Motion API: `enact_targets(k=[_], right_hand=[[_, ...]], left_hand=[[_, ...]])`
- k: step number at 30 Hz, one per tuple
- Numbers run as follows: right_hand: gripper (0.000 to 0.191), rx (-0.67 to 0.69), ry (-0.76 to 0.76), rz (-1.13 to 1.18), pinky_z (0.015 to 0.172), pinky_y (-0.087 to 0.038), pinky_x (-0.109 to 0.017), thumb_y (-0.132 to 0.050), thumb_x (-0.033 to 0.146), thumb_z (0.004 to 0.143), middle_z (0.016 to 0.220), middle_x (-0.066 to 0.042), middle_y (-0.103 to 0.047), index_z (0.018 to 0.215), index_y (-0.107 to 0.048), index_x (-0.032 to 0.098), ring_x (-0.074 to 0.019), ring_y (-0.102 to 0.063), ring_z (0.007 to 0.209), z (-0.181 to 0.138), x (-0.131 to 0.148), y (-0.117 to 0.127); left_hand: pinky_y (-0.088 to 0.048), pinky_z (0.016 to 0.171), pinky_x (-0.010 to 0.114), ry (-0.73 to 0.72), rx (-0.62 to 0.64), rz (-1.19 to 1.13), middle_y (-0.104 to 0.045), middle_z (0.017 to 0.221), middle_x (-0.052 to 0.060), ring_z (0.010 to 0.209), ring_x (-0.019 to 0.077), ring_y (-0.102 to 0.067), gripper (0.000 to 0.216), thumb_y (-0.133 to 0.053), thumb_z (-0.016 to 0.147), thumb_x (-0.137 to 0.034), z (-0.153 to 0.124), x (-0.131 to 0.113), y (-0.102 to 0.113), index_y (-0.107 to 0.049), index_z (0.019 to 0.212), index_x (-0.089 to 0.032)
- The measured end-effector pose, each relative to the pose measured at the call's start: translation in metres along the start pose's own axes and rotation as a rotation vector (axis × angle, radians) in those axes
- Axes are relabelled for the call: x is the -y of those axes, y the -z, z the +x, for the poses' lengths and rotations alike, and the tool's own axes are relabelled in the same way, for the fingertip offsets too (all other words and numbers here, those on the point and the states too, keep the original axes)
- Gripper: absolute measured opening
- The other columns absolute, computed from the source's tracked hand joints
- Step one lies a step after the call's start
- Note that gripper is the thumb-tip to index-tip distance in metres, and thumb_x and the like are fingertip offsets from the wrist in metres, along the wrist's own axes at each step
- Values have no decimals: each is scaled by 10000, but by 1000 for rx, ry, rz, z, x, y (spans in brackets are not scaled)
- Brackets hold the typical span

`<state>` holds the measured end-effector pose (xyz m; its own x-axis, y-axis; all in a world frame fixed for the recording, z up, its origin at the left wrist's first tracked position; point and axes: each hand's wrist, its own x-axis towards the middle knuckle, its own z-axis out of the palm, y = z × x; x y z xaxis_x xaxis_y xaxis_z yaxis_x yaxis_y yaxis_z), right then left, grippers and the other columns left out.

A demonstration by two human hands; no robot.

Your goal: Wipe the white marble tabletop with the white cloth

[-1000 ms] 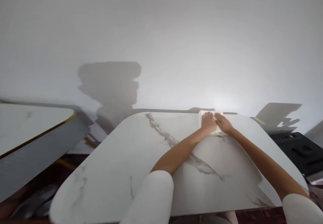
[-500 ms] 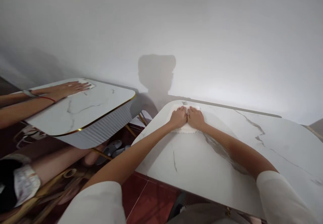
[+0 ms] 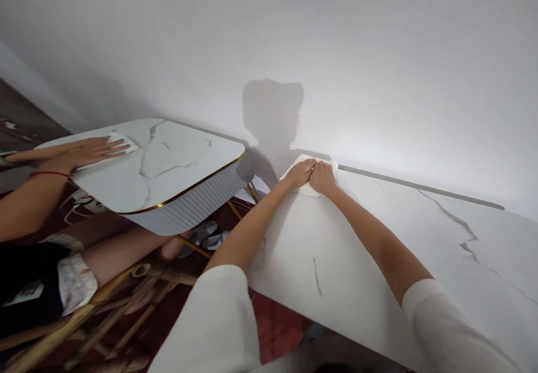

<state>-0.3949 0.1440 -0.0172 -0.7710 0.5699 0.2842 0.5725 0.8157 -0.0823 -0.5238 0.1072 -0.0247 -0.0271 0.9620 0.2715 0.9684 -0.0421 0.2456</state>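
Note:
My left hand [image 3: 301, 172] and my right hand [image 3: 323, 175] lie side by side, fingers flat, pressing a white cloth [image 3: 309, 190] onto the far left corner of a white marble-look table [image 3: 378, 261]. Both arms reach out straight from white sleeves. The cloth shows only at the edges round my hands, close to the wall.
To the left stands a second white table [image 3: 168, 171] with a gold rim. Another person's hand [image 3: 84, 151] presses a white cloth [image 3: 121, 142] on it; their knee is under it. Sandals [image 3: 205, 235] lie on the red floor between the tables, and wooden chair legs [image 3: 105, 311] at lower left.
My hands and the cloth have slid left along the table's far edge to its left corner. The view has swung left, bringing the other table and person into sight.

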Motion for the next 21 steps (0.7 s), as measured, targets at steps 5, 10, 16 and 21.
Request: enact_targets(k=[5, 10, 16, 21], right_hand=[[521, -5, 85, 5, 1023, -231, -506, -331, 160, 916, 1354, -330, -429, 1345, -375, -133, -370, -390, 1252, -32, 39, 8], [546, 21, 155, 65, 1082, -176, -504, -317, 200, 937, 1421, -314, -352, 1376, -333, -125, -378, -324, 1322, -73, 89, 13], [554, 1, 320, 171, 1100, -192, -497, -372, 221, 925, 1421, -303, -360, 1362, -363, -119, -384, -324, 1326, -143, 123, 28], [536, -8, 401, 212, 1105, -211, -482, -361, 211, 926, 1425, -274, -377, 1363, -375, -99, -349, -335, 1330, -193, 116, 44]], left_hand=[[-219, 1160, 364, 6, 6, 19, -410, 1456, 83, 1359, 179, -326, 492, -287, 884, -207, -56, 1, 10, -415, 1355, -143], [-218, 1166, 396, 62, -39, 41, -404, 1461, 86, 1371, 195, -313, 517, -245, 894, -257, -135, -9, 25, -409, 1371, -144], [-273, 1143, 435, 234, -96, 152, -401, 1462, 87, 1355, 226, -345, 541, -233, 889, -248, -229, -59, 34, -369, 1404, -154], [-304, 1120, 449, 295, -107, 203, -399, 1458, 117, 1348, 249, -356, 539, -242, 896, -260, -268, -109, 29, -359, 1407, -137]])
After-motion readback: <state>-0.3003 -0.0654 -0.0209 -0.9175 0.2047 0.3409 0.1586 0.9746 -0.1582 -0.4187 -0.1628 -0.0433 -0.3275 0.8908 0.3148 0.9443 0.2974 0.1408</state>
